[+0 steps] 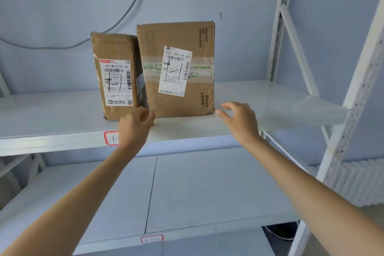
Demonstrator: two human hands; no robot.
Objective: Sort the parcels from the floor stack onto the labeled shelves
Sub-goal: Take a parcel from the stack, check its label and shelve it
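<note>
— Pale wall, white rack: where are the parcels?
— On the top shelf [259,97], the small box [115,75] touching the big box's [176,68] left side.
— Hands?
— Both empty before the big box; left hand [136,124] loosely curled, right hand [239,119] spread.

In the middle of the frame two cardboard parcels stand upright side by side on the upper shelf [270,102], touching each other. The smaller parcel [114,75] is at the left, the larger parcel [176,68] at the right; each carries a white shipping label. The left hand [135,124] hangs just before the larger parcel's lower left corner, fingers loosely curled (holding nothing). The right hand [239,120] is spread near its lower right corner. A red-framed tag [111,137] sits on the shelf edge, partly hidden by the left wrist. The lower shelf [207,189] fills the bottom of the frame.
</note>
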